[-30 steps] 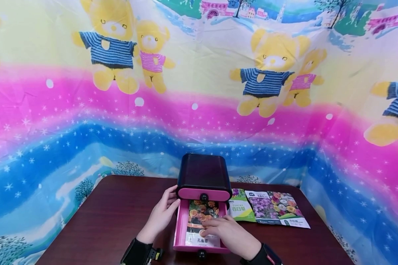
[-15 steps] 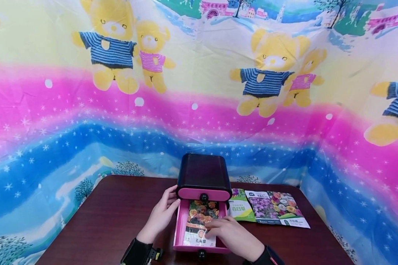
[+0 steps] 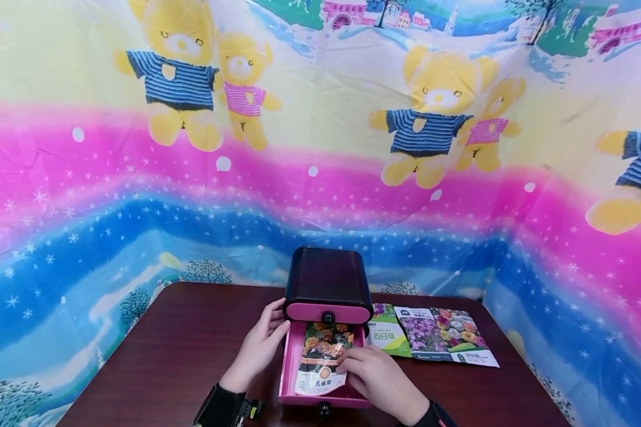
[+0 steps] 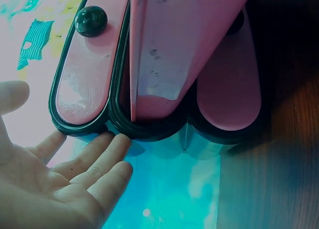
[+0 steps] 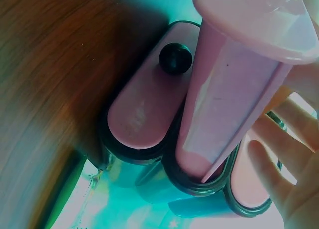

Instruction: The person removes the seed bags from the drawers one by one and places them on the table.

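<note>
A small black cabinet (image 3: 328,276) with pink drawers stands on the table; its middle drawer (image 3: 320,401) is pulled out. Inside lies a seed packet (image 3: 323,362) with orange flowers, its lower right corner bent up. My right hand (image 3: 376,376) reaches over the drawer's right wall and pinches the packet's right edge with curled fingers. Against the cabinet's left side rests my left hand (image 3: 259,347). In the left wrist view its fingers (image 4: 94,161) look extended, tips at the black casing. The wrist views show the drawer from below, hiding the packet.
To the right of the cabinet, a green zinnia packet (image 3: 389,341), a purple-flower packet (image 3: 424,332) and a mixed-flower packet (image 3: 462,332) lie overlapping on the dark wooden table (image 3: 192,350). A printed bear curtain (image 3: 320,148) hangs close behind the table.
My right fingers have curled in at the packet's right edge. The packet has shifted slightly left and tilted, its lower right corner now lifted. My left hand has stayed in place.
</note>
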The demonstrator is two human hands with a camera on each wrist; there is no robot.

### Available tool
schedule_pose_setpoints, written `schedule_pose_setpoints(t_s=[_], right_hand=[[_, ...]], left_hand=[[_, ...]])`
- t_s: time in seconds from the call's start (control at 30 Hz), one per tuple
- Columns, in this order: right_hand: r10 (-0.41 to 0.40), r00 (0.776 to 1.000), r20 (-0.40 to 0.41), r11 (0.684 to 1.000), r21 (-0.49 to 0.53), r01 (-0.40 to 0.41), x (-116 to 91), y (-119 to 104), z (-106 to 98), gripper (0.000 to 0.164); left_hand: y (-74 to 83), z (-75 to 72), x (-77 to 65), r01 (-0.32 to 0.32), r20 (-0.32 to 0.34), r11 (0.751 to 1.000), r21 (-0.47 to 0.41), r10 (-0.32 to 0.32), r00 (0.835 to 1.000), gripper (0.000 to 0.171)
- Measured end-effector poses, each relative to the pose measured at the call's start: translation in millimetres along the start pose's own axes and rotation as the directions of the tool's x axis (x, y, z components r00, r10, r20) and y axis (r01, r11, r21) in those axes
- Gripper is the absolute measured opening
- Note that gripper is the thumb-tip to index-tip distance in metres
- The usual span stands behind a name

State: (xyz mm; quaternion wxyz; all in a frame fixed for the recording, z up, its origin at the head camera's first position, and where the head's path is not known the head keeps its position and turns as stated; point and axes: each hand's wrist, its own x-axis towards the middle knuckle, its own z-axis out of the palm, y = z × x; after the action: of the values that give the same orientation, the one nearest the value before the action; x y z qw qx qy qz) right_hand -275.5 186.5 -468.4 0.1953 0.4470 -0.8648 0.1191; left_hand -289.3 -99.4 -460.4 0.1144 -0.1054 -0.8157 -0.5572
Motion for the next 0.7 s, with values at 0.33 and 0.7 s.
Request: schedule_pose_setpoints(t_s=[0.33, 0.7], right_hand=[[-0.041, 0.959, -0.279, 0.999, -0.028, 0.034, -3.4, -1.4, -8.5, 0.033], [-0.006, 0.87, -0.492, 1.0, -0.026, -0.008, -7.4, -3.7, -30.2, 0.026]], left_hand=[[0.4, -0.2, -0.9, -0.013, -0.013, 1.0, 0.012, 0.013, 1.0, 0.051], [-0.1, -0.2, -0.4, -0.013, -0.008, 1.0, 0.007, 0.013, 1.0, 0.051]])
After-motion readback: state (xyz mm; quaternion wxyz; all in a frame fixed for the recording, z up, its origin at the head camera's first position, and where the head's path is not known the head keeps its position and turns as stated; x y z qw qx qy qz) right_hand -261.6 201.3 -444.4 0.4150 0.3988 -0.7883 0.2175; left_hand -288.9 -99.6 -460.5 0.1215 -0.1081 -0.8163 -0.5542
